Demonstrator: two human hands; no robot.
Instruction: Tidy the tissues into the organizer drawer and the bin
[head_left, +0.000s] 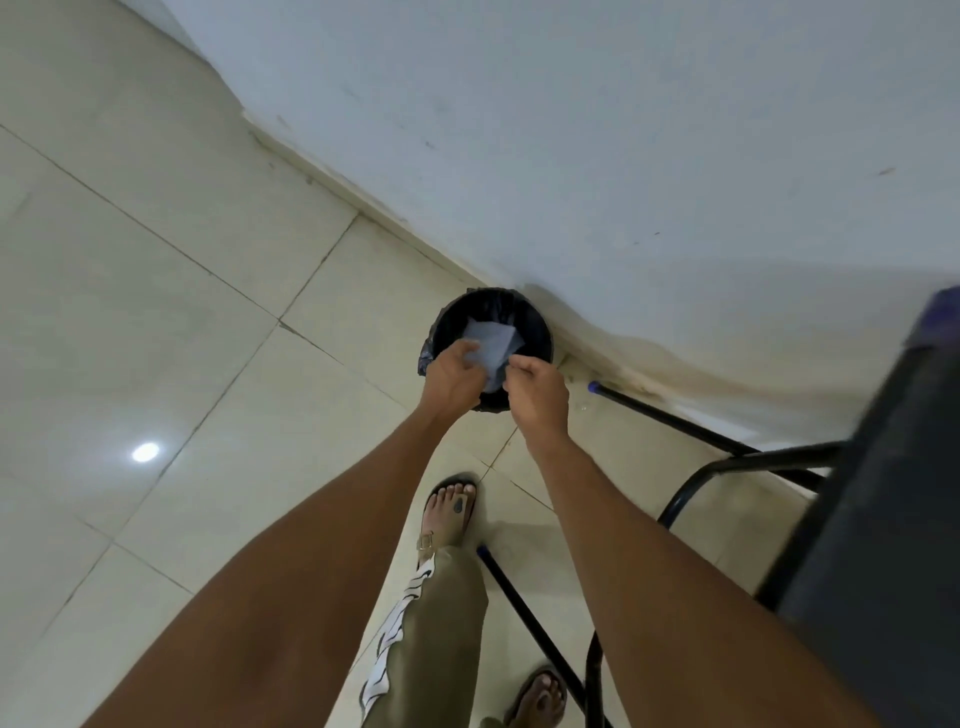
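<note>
Both hands (452, 376) (537, 397) hold pale, crumpled tissues (491, 343) over the black-lined bin (540, 325).

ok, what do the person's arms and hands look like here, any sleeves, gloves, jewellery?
Both arms are bare for all of their visible length: no sleeves in view. The left hand and right hand wear no gloves, and no watch, bracelet or ring shows on the sides facing the camera. No markings or straps show on the forearms. Fingertips are slightly motion-blurred, so nails cannot be judged.

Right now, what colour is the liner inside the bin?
Black: the bin liner is a black plastic bag folded over the rim, seen best in the head view.
</note>
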